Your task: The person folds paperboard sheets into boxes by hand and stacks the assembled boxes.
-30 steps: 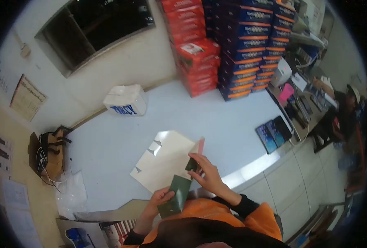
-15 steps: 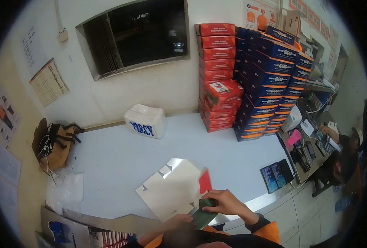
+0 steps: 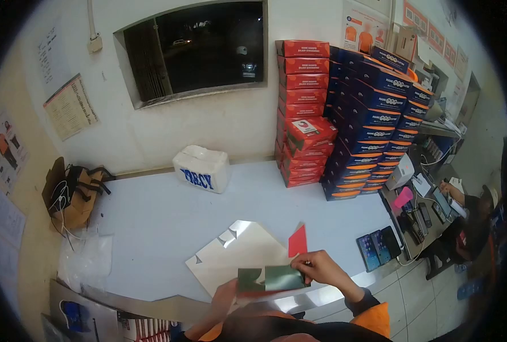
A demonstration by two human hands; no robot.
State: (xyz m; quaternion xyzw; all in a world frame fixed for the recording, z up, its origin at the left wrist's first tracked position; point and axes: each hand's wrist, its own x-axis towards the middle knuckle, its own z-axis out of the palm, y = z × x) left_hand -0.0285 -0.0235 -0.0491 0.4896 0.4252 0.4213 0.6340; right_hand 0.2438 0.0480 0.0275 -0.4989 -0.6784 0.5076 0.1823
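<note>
On the table's front edge lies a box blank (image 3: 239, 251), an unfolded sheet of cardboard with its pale inside up and cut slots along the far left edge. Its green front flaps (image 3: 285, 277) stand raised toward me, and a red flap (image 3: 298, 240) sticks up at the right. My right hand (image 3: 320, 269) is closed, pinching the top right corner of the green flaps. At their left end my left hand (image 3: 224, 296) grips the cardboard; its fingertips are partly hidden behind the sheet.
Stacked red boxes (image 3: 303, 97) and dark blue boxes (image 3: 379, 117) stand at the back right. A white wrapped bundle (image 3: 202, 168) sits by the wall. Phones (image 3: 379, 248) lie at the right edge. An open carton (image 3: 74, 194) is on the left. Another person (image 3: 476, 211) sits at the far right.
The green part was folded together between my hands; now it is spread wide and upright. My right hand has moved slightly up and right, my left hand left. The red flap leans further right.
</note>
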